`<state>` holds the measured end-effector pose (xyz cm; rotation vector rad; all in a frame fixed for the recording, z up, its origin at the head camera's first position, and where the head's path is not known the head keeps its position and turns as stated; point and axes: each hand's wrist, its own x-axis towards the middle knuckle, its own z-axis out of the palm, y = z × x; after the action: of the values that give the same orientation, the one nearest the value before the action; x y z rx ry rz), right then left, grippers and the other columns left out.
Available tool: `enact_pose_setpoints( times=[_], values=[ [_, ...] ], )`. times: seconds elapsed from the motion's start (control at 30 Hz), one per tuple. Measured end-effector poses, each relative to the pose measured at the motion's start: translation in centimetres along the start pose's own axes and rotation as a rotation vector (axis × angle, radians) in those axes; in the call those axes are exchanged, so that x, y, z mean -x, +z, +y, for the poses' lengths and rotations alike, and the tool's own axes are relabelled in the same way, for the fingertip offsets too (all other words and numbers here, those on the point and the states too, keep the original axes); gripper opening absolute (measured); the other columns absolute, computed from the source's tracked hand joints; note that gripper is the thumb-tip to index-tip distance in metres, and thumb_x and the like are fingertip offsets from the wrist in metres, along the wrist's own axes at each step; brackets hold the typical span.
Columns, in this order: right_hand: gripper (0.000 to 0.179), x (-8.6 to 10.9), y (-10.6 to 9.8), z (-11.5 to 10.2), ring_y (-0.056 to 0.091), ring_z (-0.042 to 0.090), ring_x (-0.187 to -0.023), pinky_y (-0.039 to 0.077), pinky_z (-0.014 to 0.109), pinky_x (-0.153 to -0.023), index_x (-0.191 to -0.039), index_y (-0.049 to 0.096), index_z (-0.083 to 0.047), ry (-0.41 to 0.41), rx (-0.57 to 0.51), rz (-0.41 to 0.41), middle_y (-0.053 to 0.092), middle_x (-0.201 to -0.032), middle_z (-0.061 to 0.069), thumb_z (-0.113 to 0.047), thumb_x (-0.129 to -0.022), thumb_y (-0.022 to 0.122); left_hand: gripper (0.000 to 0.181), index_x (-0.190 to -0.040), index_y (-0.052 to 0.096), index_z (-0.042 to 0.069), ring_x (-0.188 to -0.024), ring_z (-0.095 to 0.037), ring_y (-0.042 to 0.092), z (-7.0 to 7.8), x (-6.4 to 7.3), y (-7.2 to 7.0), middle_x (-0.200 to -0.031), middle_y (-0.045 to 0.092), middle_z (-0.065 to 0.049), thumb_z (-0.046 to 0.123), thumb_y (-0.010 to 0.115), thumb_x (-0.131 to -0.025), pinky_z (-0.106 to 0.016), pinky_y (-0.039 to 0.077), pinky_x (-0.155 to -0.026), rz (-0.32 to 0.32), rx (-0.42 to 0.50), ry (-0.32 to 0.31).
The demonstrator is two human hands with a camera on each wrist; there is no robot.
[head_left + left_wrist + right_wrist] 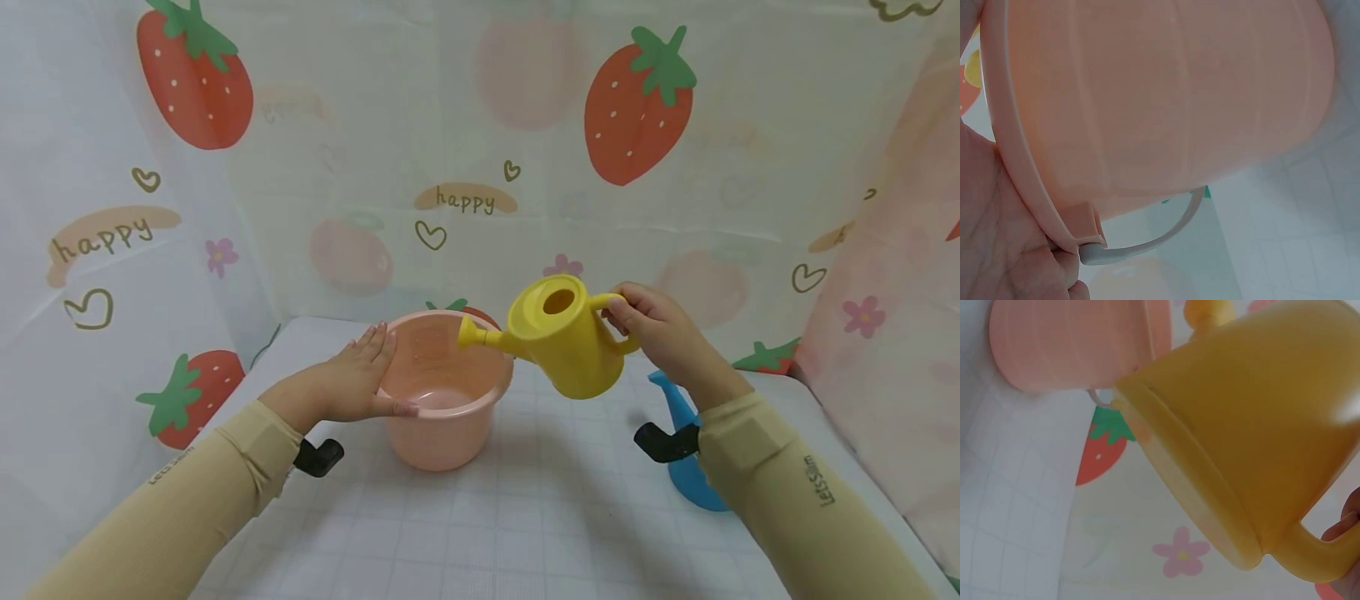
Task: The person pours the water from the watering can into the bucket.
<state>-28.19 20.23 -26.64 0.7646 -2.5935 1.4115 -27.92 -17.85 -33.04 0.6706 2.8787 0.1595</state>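
A pink bucket point(442, 437) stands upright on the table, and its grey handle point(1141, 250) hangs down at the side in the left wrist view. My left hand point(348, 375) rests on the bucket's rim with its fingers extended and the thumb along the near edge. By its handle, my right hand point(663, 333) grips a yellow watering can point(577, 358) above the table. The can tilts toward the left, and its spout end is over the bucket's right rim. In the right wrist view the yellow watering can point(1260, 419) fills much of the picture. No water shows.
A blue watering can point(686, 467) stands on the table at the right, partly hidden by my right forearm. The table point(480, 542) has a white gridded cover. Behind it hangs a strawberry-patterned curtain point(450, 100), which also runs along both sides.
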Motion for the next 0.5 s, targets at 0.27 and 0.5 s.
enact_pose_setpoints(
  times=[0.27, 0.5],
  values=[
    [0.033, -0.33, 0.02, -0.02, 0.043, 0.027, -0.081, 0.043, 0.037, -0.069, -0.094, 0.052, 0.001, 0.031, 0.012, -0.027, 0.043, -0.082, 0.014, -0.031, -0.098, 0.042, 0.125, -0.144, -0.001, -0.005, -0.138, -0.035, -0.006, -0.19, -0.28, 0.31, -0.15, -0.009, -0.023, 0.085, 0.038, -0.066, -0.051, 0.008, -0.109, 0.02, -0.003, 0.001],
    [0.034, -0.74, 0.17, -0.21, 0.043, 0.034, -0.083, 0.043, 0.037, -0.069, -0.093, 0.053, 0.0, 0.021, 0.019, -0.042, 0.042, -0.084, 0.022, -0.033, -0.097, 0.043, 0.125, -0.144, -0.001, -0.006, -0.138, -0.035, -0.005, -0.2, -0.33, 0.34, -0.149, -0.009, -0.023, 0.084, 0.04, -0.067, -0.052, 0.009, -0.109, 0.021, 0.003, -0.002]
  ],
)
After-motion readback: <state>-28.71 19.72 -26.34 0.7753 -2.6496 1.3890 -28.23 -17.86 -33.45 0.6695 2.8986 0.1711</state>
